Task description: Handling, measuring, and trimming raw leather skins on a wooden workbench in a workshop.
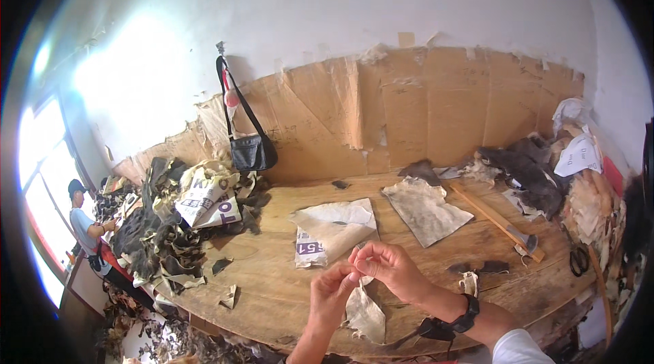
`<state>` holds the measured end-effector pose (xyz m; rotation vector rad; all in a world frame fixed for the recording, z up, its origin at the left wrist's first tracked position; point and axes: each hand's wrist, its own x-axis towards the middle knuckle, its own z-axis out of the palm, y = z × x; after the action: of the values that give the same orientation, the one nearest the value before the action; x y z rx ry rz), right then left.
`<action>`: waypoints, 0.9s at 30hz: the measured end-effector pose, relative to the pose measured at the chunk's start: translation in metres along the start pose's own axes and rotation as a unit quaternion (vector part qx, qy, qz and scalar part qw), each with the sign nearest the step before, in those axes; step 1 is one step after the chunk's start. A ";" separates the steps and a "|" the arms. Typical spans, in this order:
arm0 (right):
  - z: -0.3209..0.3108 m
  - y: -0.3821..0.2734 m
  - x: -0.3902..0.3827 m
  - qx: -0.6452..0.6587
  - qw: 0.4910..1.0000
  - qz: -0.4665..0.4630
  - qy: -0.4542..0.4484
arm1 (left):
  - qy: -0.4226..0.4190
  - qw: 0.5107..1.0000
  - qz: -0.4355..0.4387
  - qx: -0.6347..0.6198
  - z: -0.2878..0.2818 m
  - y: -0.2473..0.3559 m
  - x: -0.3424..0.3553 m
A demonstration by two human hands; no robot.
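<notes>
My left hand (332,290) and my right hand (394,270) meet above the near edge of the wooden table, thumbs and fingertips pinched together. Whatever is between them is too small or hidden to make out. Directly below the fingertips is a pale scrap of hide (366,315) with a narrow upper end; I cannot tell whether it hangs from the fingers or lies on the wood. Just beyond my hands lies a folded pale sheet (337,222) with purple print on one corner. To its right a greyish-cream piece of hide (428,211) lies flat.
A wooden-handled tool with a metal head (501,221) and black scissors (578,261) lie at the right. Fur scraps (160,228) heap at the left; more hides (524,170) pile at the right. A black bag (253,151) hangs on the wall. Another person (92,231) stands far left.
</notes>
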<state>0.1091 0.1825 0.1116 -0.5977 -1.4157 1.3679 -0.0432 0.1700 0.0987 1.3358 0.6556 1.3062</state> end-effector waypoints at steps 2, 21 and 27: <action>0.003 0.000 0.000 0.030 1.000 0.004 -0.002 | 0.003 1.000 -0.007 -0.008 -0.002 0.000 -0.004; 0.015 -0.002 -0.011 0.062 0.998 0.009 0.007 | 0.026 0.999 -0.008 -0.018 -0.001 0.000 -0.022; 0.017 -0.006 -0.012 0.065 0.998 0.017 0.014 | 0.036 0.998 -0.009 -0.041 0.006 0.001 -0.021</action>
<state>0.1001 0.1637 0.1159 -0.5560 -1.2876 1.4610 -0.0431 0.1481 0.0945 1.2183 0.6542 1.3578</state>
